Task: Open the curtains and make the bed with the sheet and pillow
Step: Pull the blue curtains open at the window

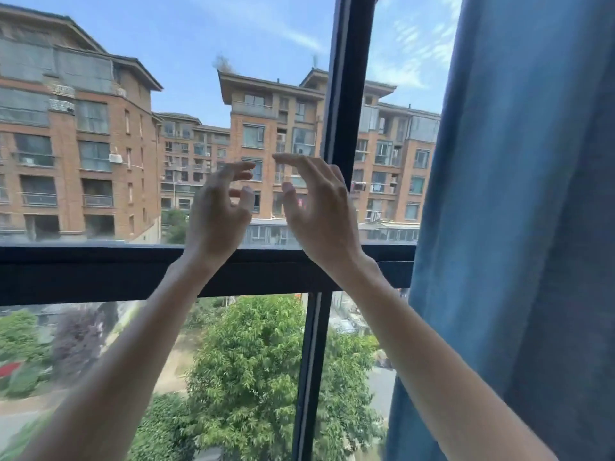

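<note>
A blue curtain (pixel 519 227) hangs gathered at the right side of the window, covering the right edge of the glass. Both my arms are raised in front of the window. My left hand (pixel 218 211) and my right hand (pixel 319 207) are held up side by side in the middle of the view, fingers loosely curved toward each other, holding nothing. My right hand is well to the left of the curtain and does not touch it. No bed, sheet or pillow is in view.
A dark window frame (pixel 100 271) runs across the view with a vertical bar (pixel 346 94) behind my right hand. Through the glass I see brick apartment buildings (pixel 83 154) and green trees (pixel 249 361) below.
</note>
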Tool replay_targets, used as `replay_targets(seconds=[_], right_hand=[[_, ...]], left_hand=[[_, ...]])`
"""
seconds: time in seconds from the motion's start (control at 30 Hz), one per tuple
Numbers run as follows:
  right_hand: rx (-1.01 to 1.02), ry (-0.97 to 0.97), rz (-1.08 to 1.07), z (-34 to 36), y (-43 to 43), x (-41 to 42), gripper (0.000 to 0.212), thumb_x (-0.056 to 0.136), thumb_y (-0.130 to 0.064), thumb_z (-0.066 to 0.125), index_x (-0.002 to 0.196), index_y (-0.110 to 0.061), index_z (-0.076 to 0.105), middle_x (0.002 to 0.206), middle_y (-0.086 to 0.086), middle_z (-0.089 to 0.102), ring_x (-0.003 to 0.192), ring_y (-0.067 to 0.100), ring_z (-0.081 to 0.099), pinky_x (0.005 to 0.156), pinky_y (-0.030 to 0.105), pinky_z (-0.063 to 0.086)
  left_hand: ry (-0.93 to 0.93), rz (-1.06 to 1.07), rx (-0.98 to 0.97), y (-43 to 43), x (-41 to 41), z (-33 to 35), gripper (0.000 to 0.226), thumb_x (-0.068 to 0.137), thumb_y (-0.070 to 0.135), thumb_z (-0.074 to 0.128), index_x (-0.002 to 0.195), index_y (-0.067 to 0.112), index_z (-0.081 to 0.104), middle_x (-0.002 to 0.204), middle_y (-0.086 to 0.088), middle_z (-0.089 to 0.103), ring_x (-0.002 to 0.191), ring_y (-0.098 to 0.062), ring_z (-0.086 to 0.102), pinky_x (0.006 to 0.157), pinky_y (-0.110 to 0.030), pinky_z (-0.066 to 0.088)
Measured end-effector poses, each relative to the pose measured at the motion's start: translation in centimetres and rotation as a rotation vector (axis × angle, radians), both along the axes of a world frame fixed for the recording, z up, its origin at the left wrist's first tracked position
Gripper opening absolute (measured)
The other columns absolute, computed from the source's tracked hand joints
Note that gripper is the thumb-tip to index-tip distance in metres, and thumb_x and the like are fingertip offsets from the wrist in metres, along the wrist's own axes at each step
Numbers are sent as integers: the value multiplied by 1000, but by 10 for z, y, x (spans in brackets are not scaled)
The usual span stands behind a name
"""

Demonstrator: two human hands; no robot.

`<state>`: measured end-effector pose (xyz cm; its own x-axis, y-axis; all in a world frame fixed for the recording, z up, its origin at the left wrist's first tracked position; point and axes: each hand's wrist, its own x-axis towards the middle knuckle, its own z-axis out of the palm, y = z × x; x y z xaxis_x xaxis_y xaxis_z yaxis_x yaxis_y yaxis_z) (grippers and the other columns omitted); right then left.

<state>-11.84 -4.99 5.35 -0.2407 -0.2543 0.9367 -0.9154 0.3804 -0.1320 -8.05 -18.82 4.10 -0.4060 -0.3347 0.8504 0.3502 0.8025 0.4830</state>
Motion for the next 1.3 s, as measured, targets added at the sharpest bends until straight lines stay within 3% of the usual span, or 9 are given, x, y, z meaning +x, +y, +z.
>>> replay_targets(seconds=[0.27, 0.5, 0.63, 0.77, 0.83, 0.93, 1.03, 1.23, 1.3], right_hand=[[-38, 104, -501, -7, 97, -63, 35, 88, -14, 58, 121, -24, 63, 127, -5, 59, 117, 21, 49, 100, 36, 41], [-77, 283, -1019, -13, 158, -91, 38, 83, -11, 55, 118, -23, 64, 142, 5, 49, 128, 31, 40, 111, 52, 26], [-122, 195, -1243, -22, 187, -96, 45, 85, -19, 53, 128, -35, 57, 155, 7, 29, 138, 37, 26, 114, 58, 13], [-250, 6, -1379, -31, 214, -97, 55, 92, -37, 51, 143, -46, 34, 160, 12, 6, 139, 48, 16, 111, 58, 20], [-304, -44, -1349, -31, 225, -98, 58, 95, -38, 49, 147, -45, 25, 160, 15, 2, 137, 44, 24, 109, 47, 30], [-380, -126, -1230, -34, 236, -98, 59, 99, -33, 43, 149, -45, 13, 158, 13, 13, 129, 31, 42, 87, 33, 45], [-364, -145, -1200, -36, 243, -103, 62, 101, -29, 40, 151, -40, 6, 140, 11, 40, 102, 31, 59, 68, 33, 48], [-216, -217, -1297, -43, 270, -124, 73, 99, -37, 45, 151, -37, -7, 131, 10, 55, 92, 33, 64, 67, 37, 51], [-196, -225, -1304, -39, 282, -132, 71, 99, -34, 44, 150, -40, -5, 104, 7, 65, 74, 28, 62, 59, 34, 48]], left_hand=[[24, -369, 13, 111, -97, 6, 37, 95, 13, 48, 130, 25, 51, 127, 3, 58, 91, -6, 57, 71, -7, 42], [23, -701, 29, 165, -155, 10, 44, 96, 17, 45, 138, 30, 41, 140, 0, 44, 114, -14, 54, 100, -37, 46], [1, -876, -44, 192, -183, 8, 48, 96, 35, 49, 141, 37, 36, 149, -2, 34, 135, -19, 37, 110, -45, 35], [-111, -1116, -34, 220, -204, -1, 64, 88, 47, 58, 144, 42, 28, 154, 4, 28, 142, -14, 25, 115, -45, 27], [-139, -1214, 21, 235, -213, -3, 67, 86, 45, 62, 144, 38, 29, 152, 8, 32, 139, -12, 31, 114, -42, 31], [-139, -1265, 103, 256, -228, -8, 66, 85, 41, 65, 143, 32, 35, 148, 5, 40, 132, -15, 43, 110, -36, 38], [-202, -1360, 102, 275, -242, -11, 62, 83, 46, 63, 138, 34, 38, 137, 7, 50, 125, -13, 50, 105, -39, 44], [-301, -1441, 200, 308, -267, -24, 20, 93, 32, 56, 113, 30, 53, 119, 2, 62, 111, -18, 59, 94, -36, 50], [-308, -1417, 152, 318, -272, -21, 21, 98, 28, 50, 106, 14, 64, 118, -5, 63, 109, -24, 60, 83, -25, 48]])
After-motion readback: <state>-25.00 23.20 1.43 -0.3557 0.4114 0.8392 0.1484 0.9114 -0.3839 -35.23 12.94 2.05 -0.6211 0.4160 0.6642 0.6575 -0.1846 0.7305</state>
